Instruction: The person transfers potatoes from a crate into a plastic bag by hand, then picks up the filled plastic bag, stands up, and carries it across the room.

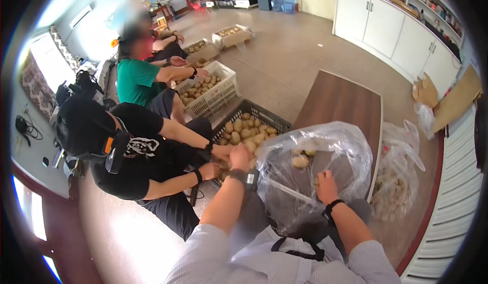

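Observation:
My left hand (240, 158) reaches over a black crate (284, 126) of potatoes (246, 126); its fingertips are hidden, so what it holds, if anything, does not show. A clear plastic bag (269, 195) lies wide open in front of me, with a few potatoes (300, 160) at its far side. At the bag's right part, my right hand (326, 186) has its fingers curled round a potato, which shows only in part. A co-worker in black has both hands at the crate's near left side, close to my left hand.
A brown board (338, 98) lies beyond the bag. A filled plastic bag (394, 197) stands on the right. White crates (218, 93) of potatoes are farther back, beside a co-worker in green (136, 80) and another person. White cabinets (378, 19) line the back right.

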{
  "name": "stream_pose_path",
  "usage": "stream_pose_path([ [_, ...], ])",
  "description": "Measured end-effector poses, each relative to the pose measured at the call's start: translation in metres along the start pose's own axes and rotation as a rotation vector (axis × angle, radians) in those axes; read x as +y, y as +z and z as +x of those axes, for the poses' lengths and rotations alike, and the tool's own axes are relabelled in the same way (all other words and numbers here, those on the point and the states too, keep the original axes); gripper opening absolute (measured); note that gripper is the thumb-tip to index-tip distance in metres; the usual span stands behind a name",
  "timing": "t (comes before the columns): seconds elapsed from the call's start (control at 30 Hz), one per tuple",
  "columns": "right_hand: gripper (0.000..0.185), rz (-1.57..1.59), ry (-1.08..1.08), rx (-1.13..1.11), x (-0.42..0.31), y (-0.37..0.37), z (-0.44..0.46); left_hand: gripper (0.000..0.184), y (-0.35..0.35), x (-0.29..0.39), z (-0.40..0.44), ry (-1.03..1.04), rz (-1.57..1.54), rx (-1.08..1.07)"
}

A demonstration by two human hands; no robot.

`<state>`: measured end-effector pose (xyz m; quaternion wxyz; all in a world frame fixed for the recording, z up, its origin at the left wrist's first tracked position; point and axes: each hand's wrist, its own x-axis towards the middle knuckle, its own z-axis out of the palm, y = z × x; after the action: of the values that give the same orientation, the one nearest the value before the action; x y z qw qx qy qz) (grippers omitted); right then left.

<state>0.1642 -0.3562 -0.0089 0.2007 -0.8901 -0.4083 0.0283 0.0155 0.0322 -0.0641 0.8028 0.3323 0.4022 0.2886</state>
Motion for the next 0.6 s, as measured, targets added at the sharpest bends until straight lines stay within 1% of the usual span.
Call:
stream_pose_path([
  [0.03, 0.034, -0.002, 0.023, -0.015, 0.006, 0.002, 0.001, 0.033, 0.032, 0.013, -0.043, 0.075, 0.069, 0.009],
  [0.07, 0.034, -0.017, -0.023, 0.008, 0.012, 0.008, 0.004, 0.034, 0.066, 0.029, -0.09, 0.149, 0.138, 0.024],
  [0.1, 0.034, -0.025, -0.077, 0.027, 0.014, 0.015, -0.004, 0.035, 0.079, 0.033, -0.103, 0.146, 0.243, 0.071],
  [0.13, 0.035, -0.035, -0.047, -0.019, 0.012, 0.013, -0.005, 0.035, 0.081, 0.03, -0.11, 0.154, 0.278, 0.02],
  [0.17, 0.035, -0.036, -0.065, 0.009, 0.008, 0.01, 0.002, 0.035, 0.087, 0.032, -0.114, 0.185, 0.306, -0.038],
  [0.2, 0.035, 0.004, -0.012, -0.025, 0.007, 0.009, 0.001, 0.039, 0.098, 0.029, -0.12, 0.206, 0.306, -0.006],
  [0.23, 0.034, 0.045, 0.047, -0.069, 0.008, 0.011, -0.003, 0.037, 0.105, 0.032, -0.131, 0.138, 0.339, -0.051],
  [0.27, 0.036, 0.115, 0.083, -0.039, 0.01, 0.015, -0.001, 0.036, 0.109, 0.027, -0.134, 0.097, 0.339, -0.077],
  [0.3, 0.036, 0.117, 0.085, -0.036, 0.016, 0.023, 0.006, 0.036, 0.113, 0.021, -0.136, 0.048, 0.343, -0.103],
  [0.33, 0.037, 0.235, 0.116, -0.007, 0.022, 0.032, 0.012, 0.036, 0.119, 0.018, -0.14, 0.041, 0.35, -0.103],
  [0.37, 0.038, 0.354, 0.154, 0.016, 0.029, 0.042, 0.011, 0.034, 0.123, 0.012, -0.144, 0.012, 0.392, -0.184],
  [0.4, 0.038, 0.443, 0.211, -0.025, 0.017, 0.028, 0.014, 0.033, 0.123, 0.005, -0.148, -0.027, 0.433, -0.265],
  [0.43, 0.04, 0.527, 0.287, -0.071, -0.004, 0.01, 0.019, 0.033, 0.121, -0.003, -0.149, -0.072, 0.443, -0.265],
  [0.5, 0.043, 0.646, 0.443, -0.144, -0.02, 0.015, 0.027, 0.036, 0.123, -0.021, -0.151, -0.054, 0.504, -0.393],
  [0.57, 0.04, 0.706, 0.26, 0.011, -0.032, 0.036, 0.039, 0.048, 0.134, -0.024, -0.156, -0.216, 0.533, -0.323],
  [0.6, 0.04, 0.744, 0.201, 0.047, -0.053, 0.02, 0.038, 0.044, 0.141, -0.021, -0.163, -0.253, 0.504, -0.324],
])
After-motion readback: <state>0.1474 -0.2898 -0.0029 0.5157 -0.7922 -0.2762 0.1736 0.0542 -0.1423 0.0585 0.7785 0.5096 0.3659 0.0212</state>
